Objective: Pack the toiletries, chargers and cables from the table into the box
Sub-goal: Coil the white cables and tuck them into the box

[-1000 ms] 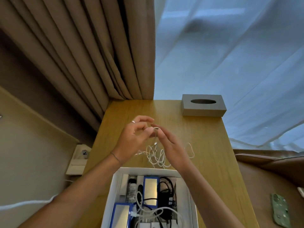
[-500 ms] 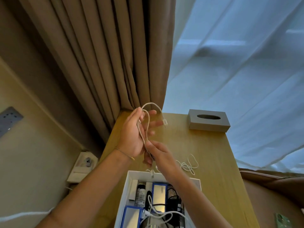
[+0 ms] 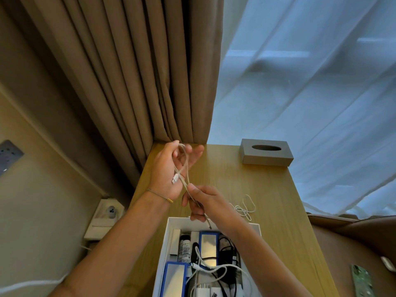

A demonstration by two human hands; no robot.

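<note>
A white cable [image 3: 184, 168] is looped around my left hand [image 3: 171, 170], which is raised above the wooden table [image 3: 267, 189] with fingers spread; a white plug end lies against its palm. My right hand [image 3: 203, 202] pinches the same cable lower down, just above the far edge of the white box [image 3: 169, 228]. The box holds blue-edged packs, a dark tube, black and white cables and white chargers. The rest of the white cable lies coiled on the table [image 3: 245, 207] right of my right hand.
A grey tissue box [image 3: 265, 152] stands at the table's far right. Brown curtains [image 3: 128, 71] and a sheer white curtain hang behind. A wall socket [image 3: 108, 211] sits left of the table. A green object [image 3: 362, 279] lies at lower right.
The cable has gone further around my left hand, and its plug end now lies at the palm instead of sticking out by the fingers. My right hand stayed low on the cable.
</note>
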